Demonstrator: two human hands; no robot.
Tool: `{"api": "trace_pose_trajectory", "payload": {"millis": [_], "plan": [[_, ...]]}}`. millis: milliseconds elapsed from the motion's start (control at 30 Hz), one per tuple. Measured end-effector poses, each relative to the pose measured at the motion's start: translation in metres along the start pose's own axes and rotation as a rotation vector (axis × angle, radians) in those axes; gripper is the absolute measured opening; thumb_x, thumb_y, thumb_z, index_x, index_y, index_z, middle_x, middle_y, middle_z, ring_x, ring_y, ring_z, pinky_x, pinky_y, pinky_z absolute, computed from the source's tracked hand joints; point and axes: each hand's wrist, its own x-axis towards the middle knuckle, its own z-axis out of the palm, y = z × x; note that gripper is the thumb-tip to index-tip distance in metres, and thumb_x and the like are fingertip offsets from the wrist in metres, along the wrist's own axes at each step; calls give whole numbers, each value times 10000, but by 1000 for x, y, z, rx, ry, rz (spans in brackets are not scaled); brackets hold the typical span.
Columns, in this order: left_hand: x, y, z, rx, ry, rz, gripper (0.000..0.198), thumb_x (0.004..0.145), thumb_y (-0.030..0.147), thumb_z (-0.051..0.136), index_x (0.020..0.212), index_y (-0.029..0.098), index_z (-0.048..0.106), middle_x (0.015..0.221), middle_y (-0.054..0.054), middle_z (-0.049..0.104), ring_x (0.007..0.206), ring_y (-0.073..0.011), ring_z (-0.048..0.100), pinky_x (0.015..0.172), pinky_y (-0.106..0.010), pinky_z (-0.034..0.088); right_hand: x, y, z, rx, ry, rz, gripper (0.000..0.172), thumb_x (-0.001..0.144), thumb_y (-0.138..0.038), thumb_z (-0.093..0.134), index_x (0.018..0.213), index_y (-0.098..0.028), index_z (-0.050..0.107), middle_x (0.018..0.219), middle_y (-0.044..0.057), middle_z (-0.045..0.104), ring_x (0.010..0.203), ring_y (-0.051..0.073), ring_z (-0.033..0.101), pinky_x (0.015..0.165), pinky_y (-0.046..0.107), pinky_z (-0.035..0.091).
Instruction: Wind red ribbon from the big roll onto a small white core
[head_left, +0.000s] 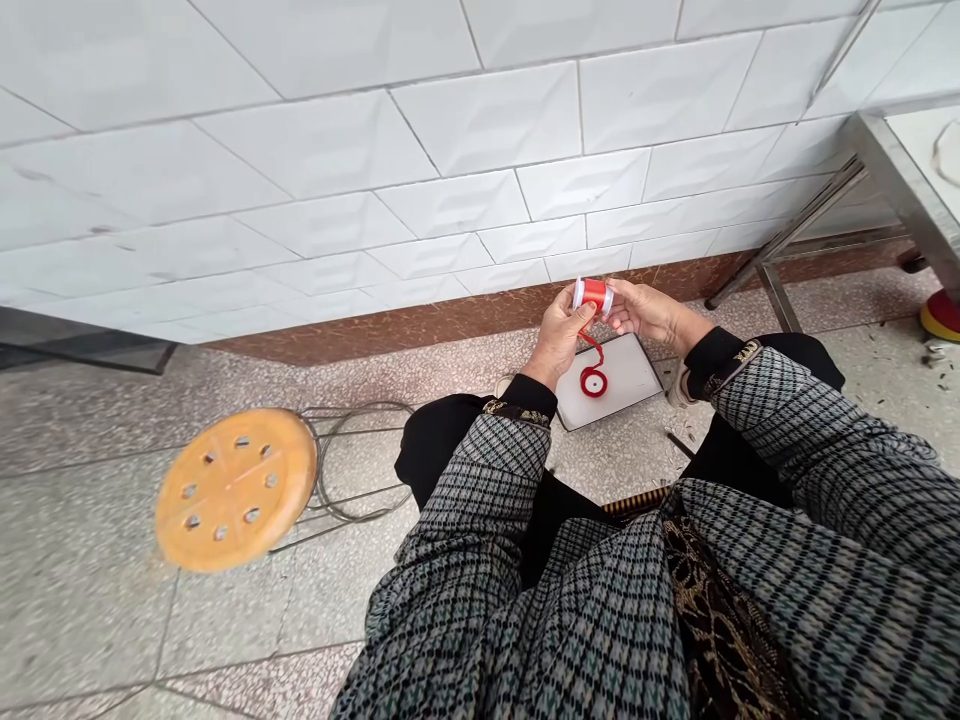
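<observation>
A white spool wound with red thread (594, 294) is held up in front of me, lying sideways. Its left end is in the grip of my left hand (556, 335), with the thumb along the front. The fingers of my right hand (656, 312) are curled at the spool's right end; some of the fingertips are hidden. Below, a roll of dark red ribbon (584, 386) with a white core shows over a white tray (634, 372) with a dark rim. From the roll a twisted length of ribbon runs up to my left hand.
To the left, a round orange stool (232, 485) lies tipped over, its wire legs pointing toward me. A metal-framed table (889, 165) stands at the right by the white tiled wall (480, 120). Small dark scraps are scattered on the speckled floor (892, 390).
</observation>
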Motion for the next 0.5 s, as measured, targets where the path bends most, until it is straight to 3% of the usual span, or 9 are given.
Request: {"api": "trace_pose_trajectory", "payload": {"millis": [233, 367, 500], "plan": [[6, 10, 0, 28, 156, 126, 472, 660, 530, 907, 952, 226, 693, 829, -10, 714, 645, -94, 583, 651, -257, 479, 1, 0, 9, 2, -39, -48, 543, 987, -672, 536, 975, -150, 687, 776, 56, 736, 573, 111, 654, 575, 202, 586], [8, 30, -12, 26, 189, 144, 409, 706, 478, 898, 952, 235, 681, 759, 9, 673, 585, -84, 532, 622, -269, 462, 24, 14, -6, -74, 95, -50, 436, 1074, -519, 496, 959, -135, 668, 752, 43, 708, 590, 107, 659, 616, 212, 591], [6, 58, -36, 64, 194, 120, 370, 725, 404, 901, 950, 239, 658, 732, 20, 645, 578, -86, 512, 636, -280, 462, 51, 58, -40, -406, 247, 109, 249, 1084, -244, 528, 887, -140, 640, 745, 17, 680, 601, 92, 640, 655, 216, 589]]}}
